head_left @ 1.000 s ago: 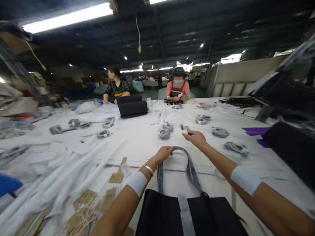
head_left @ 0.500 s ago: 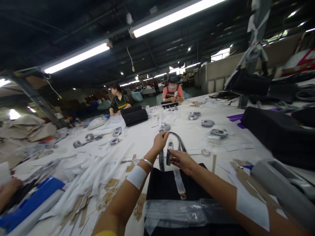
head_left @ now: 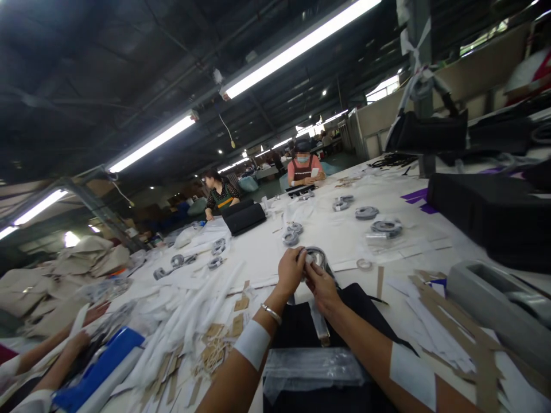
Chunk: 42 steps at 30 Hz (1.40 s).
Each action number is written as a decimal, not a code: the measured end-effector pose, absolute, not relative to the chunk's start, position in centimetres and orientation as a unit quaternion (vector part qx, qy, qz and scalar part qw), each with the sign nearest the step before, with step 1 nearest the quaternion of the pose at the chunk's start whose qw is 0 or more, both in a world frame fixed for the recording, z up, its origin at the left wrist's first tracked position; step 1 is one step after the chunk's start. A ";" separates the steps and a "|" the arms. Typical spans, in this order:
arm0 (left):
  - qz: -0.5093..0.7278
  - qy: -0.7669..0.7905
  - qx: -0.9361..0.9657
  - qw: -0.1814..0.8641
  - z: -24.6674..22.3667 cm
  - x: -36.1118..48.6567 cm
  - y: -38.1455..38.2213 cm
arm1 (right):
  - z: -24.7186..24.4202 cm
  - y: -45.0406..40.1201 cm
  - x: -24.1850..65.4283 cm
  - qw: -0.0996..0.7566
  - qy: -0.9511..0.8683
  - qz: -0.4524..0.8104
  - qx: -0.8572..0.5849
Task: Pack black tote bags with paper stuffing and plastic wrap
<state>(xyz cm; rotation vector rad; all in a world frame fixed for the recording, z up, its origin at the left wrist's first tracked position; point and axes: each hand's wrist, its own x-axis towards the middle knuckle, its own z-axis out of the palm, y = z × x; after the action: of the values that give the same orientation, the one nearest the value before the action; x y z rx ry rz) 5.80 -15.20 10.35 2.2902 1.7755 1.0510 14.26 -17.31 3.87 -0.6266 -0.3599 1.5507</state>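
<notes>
We work over a black bag (head_left: 297, 330), our two hands meeting just beyond its top edge. Our left hand (head_left: 293, 271) is closed on the bag's grey handle (head_left: 326, 259), which loops up beyond that edge. Our right hand (head_left: 322, 287), fingers drawn narrow, pinches a small pale piece (head_left: 309, 259) beside the left fingertips. A clear plastic strip (head_left: 314, 368) lies across the bag's front. Left of the bag we see brown tags (head_left: 237, 324) and, farther left, a blue object (head_left: 101, 367) near another worker's hand (head_left: 95, 311). Right of the bag are brown strips (head_left: 451, 327) and a grey plastic object (head_left: 482, 298). Well beyond the bag, wrapped coils (head_left: 293, 234) dot the white table (head_left: 262, 252), where we see one worker (head_left: 221, 192) in a dotted top and another (head_left: 297, 170) in pink, holding a white card (head_left: 314, 172).
</notes>
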 end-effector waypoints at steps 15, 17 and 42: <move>0.413 0.537 0.736 -0.013 8.0 6.9 -16.5 | 4.2 -17.2 15.1 0.697 -0.145 0.668 -0.214; 0.408 0.534 0.740 -0.031 7.7 6.9 -17.0 | 4.5 -17.5 15.1 0.695 -0.155 0.673 -0.202; 0.434 0.490 0.723 0.220 5.3 5.0 -16.1 | 3.4 -17.3 14.5 0.710 -0.169 0.639 -0.242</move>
<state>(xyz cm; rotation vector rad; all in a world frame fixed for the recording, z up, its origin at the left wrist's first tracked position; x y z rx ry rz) 5.00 -16.10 5.31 2.0002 1.3552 1.1989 14.52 -17.31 3.44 -0.5368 -0.3747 1.4185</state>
